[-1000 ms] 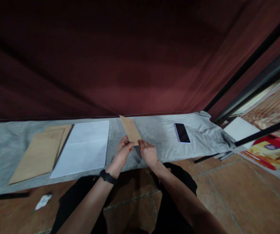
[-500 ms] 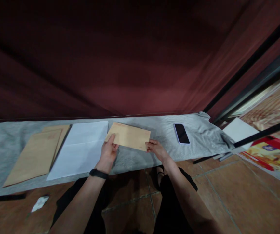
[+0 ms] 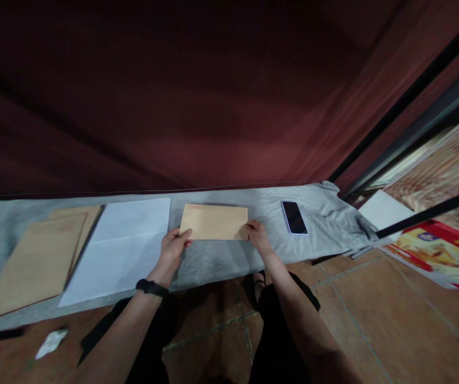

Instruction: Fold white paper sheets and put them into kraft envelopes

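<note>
A small tan envelope (image 3: 214,222) is held level over the grey cloth, with faint reddish print at its upper left corner. My left hand (image 3: 173,246), with a dark band on the wrist, pinches its lower left corner, thumb on top. At the right end, the fingers of my right hand (image 3: 258,234) are closed on the lower corner. Just left of my left hand lie white paper sheets (image 3: 123,240) with a crease across them. Larger tan envelopes (image 3: 39,261) overlap beside the sheets.
A phone (image 3: 294,217) with a pale purple edge lies on the grey cloth (image 3: 325,224) to the right. Behind hangs a dark red curtain (image 3: 213,106). Black bars (image 3: 433,213) and a red-and-yellow printed box (image 3: 441,253) stand at the right. A crumpled white scrap (image 3: 51,343) is on the tiled floor.
The small envelope has turned from slanted to nearly straight, its left end lowered. My left hand has shifted its grip down to the lower left corner. The view has swung slightly right.
</note>
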`<state>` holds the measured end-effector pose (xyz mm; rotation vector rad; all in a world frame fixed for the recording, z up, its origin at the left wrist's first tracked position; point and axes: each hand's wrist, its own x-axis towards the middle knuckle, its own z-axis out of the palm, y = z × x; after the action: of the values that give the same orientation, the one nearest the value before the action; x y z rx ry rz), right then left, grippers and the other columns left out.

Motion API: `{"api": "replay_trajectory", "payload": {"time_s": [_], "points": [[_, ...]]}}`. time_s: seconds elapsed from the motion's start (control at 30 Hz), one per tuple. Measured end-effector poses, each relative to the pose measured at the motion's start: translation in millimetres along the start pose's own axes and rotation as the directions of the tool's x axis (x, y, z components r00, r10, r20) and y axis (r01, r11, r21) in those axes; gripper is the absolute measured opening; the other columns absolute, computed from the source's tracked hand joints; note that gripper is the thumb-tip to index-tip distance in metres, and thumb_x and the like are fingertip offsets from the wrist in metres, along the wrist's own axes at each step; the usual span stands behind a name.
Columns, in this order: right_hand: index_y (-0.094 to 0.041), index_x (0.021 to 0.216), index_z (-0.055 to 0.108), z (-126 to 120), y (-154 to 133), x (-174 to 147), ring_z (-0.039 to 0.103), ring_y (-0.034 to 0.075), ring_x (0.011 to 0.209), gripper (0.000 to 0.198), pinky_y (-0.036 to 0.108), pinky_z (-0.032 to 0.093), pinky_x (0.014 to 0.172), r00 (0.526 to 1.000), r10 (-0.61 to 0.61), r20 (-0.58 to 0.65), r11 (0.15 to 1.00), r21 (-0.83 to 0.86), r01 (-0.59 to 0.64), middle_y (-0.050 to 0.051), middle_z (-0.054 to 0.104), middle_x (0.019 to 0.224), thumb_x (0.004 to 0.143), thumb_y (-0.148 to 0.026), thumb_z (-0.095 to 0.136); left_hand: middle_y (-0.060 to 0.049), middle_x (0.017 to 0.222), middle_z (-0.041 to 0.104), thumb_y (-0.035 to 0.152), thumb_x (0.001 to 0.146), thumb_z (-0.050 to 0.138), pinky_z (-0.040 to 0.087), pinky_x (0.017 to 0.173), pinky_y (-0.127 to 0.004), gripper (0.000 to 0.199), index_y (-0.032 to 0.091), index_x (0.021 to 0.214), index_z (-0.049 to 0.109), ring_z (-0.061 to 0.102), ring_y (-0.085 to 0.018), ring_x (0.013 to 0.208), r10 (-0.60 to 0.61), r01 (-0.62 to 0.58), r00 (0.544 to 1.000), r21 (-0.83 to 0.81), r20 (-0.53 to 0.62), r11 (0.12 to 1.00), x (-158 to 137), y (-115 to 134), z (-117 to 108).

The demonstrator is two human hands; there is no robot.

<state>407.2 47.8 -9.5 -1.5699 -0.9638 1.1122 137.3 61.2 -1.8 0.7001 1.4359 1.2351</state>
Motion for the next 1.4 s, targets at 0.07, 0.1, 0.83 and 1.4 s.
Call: {"api": "replay_trajectory", "payload": {"time_s": [0.07, 0.1, 0.83, 1.4], "points": [[-0.021, 0.072, 0.061, -3, -5, -1, 0.059, 0.014, 0.059, 0.010, 0.020, 0.044, 0.048, 0.999, 0.029, 0.025, 1.000, 0.012, -0.029, -0.003, 0.061, 0.061, 0.073, -0.031, 0.063, 0.001, 0.064, 0.067, 0.029, 0.053, 0.085, 0.041, 0.046, -0.019, 0.029, 0.015, 0.072, 0.067, 0.057, -0.009, 0.051, 0.017, -0.017, 1.000, -0.003, -0.005, 1.000, 4, 0, -1], [-0.021, 0.075, 0.062, -6, -7, -3, 0.059, 0.014, 0.057, 0.011, 0.021, 0.047, 0.049, 0.998, 0.046, 0.045, 0.999, 0.023, -0.047, -0.003, 0.063, 0.062, 0.073, -0.031, 0.065, 0.001, 0.064, 0.066, 0.029, 0.052, 0.086, 0.041, 0.047, -0.019, 0.031, 0.015, 0.072, 0.067, 0.057, -0.009, 0.051, 0.021, -0.021, 1.000, -0.014, -0.005, 1.000, 6, 2, -1], [-0.019, 0.086, 0.062, 13, 3, -49, 0.071, 0.016, 0.061, 0.022, 0.026, 0.060, 0.060, 0.951, 0.237, 0.199, 0.864, 0.404, -0.300, 0.001, 0.072, 0.070, 0.071, -0.026, 0.077, -0.007, 0.088, 0.075, 0.023, 0.049, 0.088, 0.051, 0.060, -0.028, 0.053, 0.017, 0.098, 0.069, 0.069, -0.020, 0.071, -0.155, 0.134, 0.908, 0.081, 0.390, 0.988, -36, -19, 51], [-0.018, 0.118, 0.062, 19, 6, -67, 0.064, 0.026, 0.099, 0.021, 0.035, 0.049, 0.085, 0.904, -0.301, 0.303, 0.448, -0.792, 0.415, 0.014, 0.066, 0.113, 0.098, -0.019, 0.054, -0.013, 0.134, 0.065, 0.036, 0.088, 0.064, 0.032, 0.120, -0.046, 0.033, 0.024, 0.118, 0.068, 0.048, -0.033, 0.140, 0.461, -0.692, 0.721, 0.515, 0.517, 0.506, -15, -8, 41]]}}
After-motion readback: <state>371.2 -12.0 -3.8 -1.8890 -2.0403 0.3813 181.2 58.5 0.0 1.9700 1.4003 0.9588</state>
